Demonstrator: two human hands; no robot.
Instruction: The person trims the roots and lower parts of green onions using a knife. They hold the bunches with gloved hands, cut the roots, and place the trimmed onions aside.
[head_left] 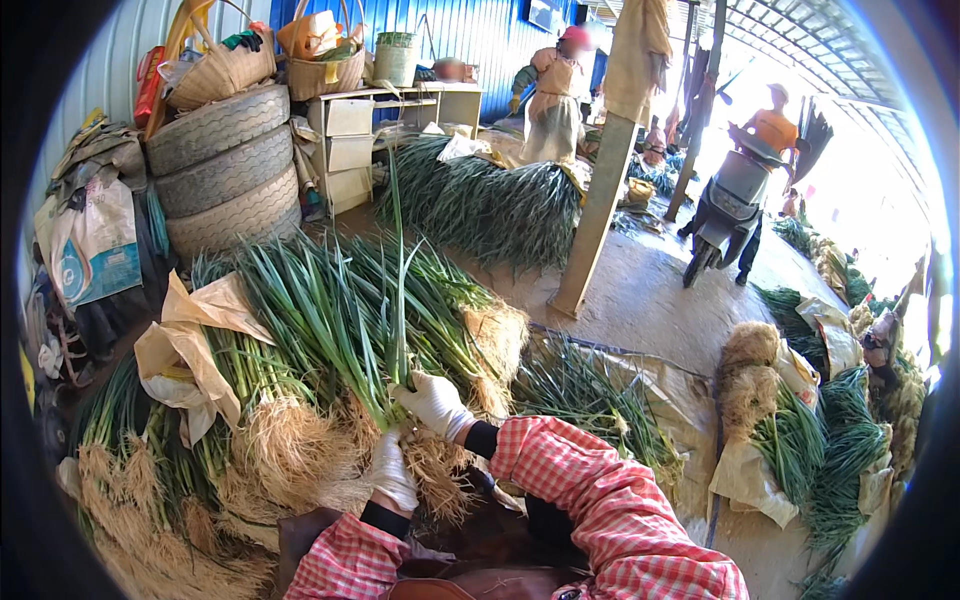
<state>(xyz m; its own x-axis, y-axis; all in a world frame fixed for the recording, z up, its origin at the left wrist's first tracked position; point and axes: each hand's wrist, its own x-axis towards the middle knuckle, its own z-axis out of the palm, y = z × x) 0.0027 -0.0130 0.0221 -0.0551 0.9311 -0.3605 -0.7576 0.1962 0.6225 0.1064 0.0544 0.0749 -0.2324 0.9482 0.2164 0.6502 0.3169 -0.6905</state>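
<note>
My left hand [393, 472], in a white glove, closes round the lower stalk of a green onion [398, 310] whose leaves stand upright. Just above it, my right hand [436, 404], gloved the same way, has its fingers closed on the leaves of that plant. A large heap of green onions [320, 300] lies right in front of both hands, leaves pointing away. Their pale, stringy roots [290, 450] hang toward me. Below my left hand the bottom end of the held plant is hard to make out.
Stacked tyres [228, 170] and baskets [225, 75] stand at the back left, beside a worn desk [350, 150]. A post [598, 215] rises beyond the heap. One person [555, 90] stands behind more onions; another sits on a scooter [733, 195]. Onion bundles [790, 440] lie at right.
</note>
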